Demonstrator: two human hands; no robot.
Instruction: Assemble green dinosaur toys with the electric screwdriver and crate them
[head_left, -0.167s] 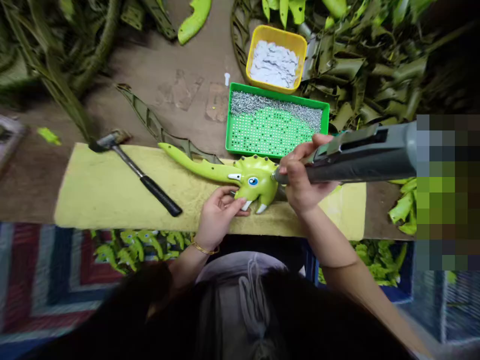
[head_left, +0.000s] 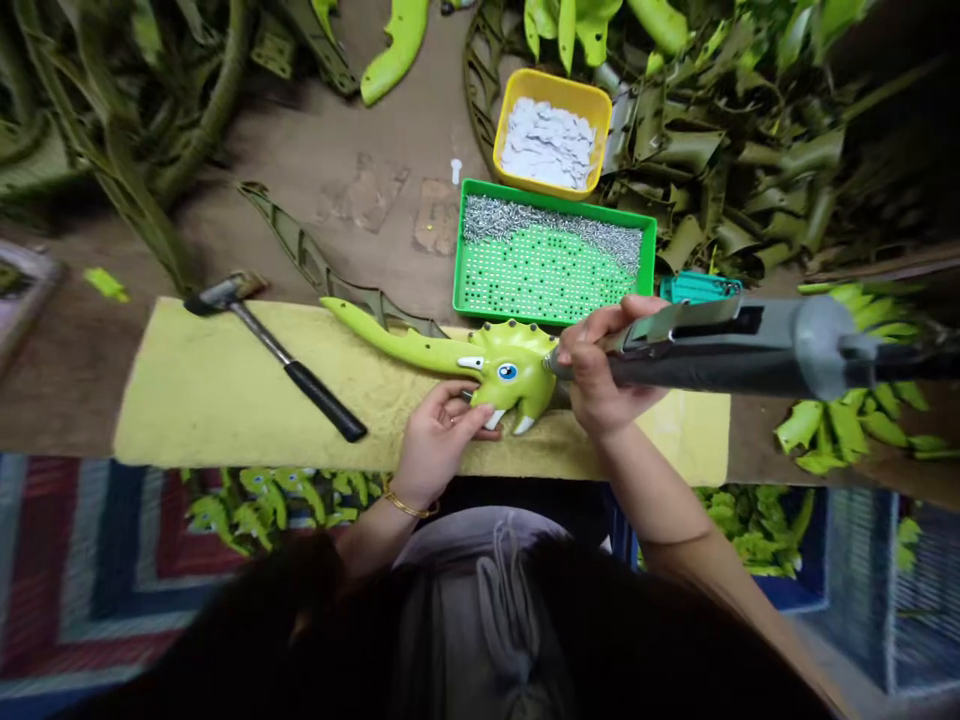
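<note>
A lime-green plastic dinosaur head (head_left: 521,350) with a blue eye, dark-tipped frill and white horns lies on a yellow mat (head_left: 202,390). My left hand (head_left: 442,430) grips it by the mouth end, thumb on top. In my right hand (head_left: 604,365) is a grey electric screwdriver (head_left: 720,345), held level, its tip against the frill side of the head. The contact point is partly hidden by my fingers. A long curved green piece (head_left: 390,340) runs left from the head. A hammer (head_left: 292,365) with a black handle rests on the mat.
Beyond the mat stand a green tray (head_left: 555,270) of small screws and a yellow tub (head_left: 555,145) of white pieces. Olive plastic parts are heaped at back left and right (head_left: 697,150). Lime-green parts (head_left: 847,420) lie at right; blue crates (head_left: 795,540) sit below.
The view has shifted slightly, so the table items appear a little lower. Both hands keep their hold on the head and the screwdriver.
</note>
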